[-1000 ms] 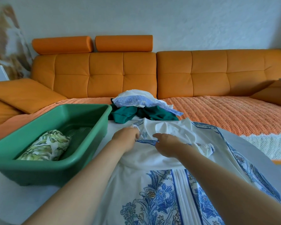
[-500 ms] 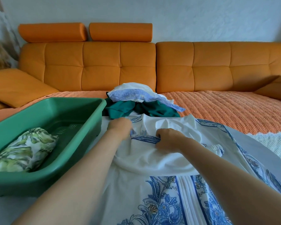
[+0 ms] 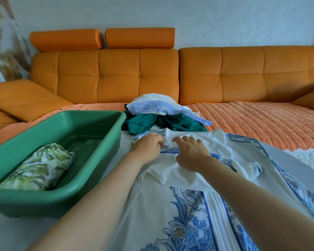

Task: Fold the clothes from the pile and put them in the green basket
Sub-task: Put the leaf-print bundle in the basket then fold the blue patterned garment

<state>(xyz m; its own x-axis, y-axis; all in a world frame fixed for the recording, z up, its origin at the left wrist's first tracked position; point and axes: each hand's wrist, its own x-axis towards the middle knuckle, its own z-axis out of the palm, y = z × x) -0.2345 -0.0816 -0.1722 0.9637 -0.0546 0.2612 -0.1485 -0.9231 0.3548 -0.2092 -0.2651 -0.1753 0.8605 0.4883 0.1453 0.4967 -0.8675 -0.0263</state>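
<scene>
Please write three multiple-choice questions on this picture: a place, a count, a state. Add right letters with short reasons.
1. Where is the pile of clothes? A) in the green basket B) on the sofa beyond the white garment C) under the basket
2. How many folded items lie in the basket? A) none B) one C) three
3. How is the right hand? A) fingers spread on the garment B) gripping the basket C) hanging idle
1B: it sits past the garment's far edge. 2B: one leaf-print bundle inside. 3A: fingers straight on white cloth.
</scene>
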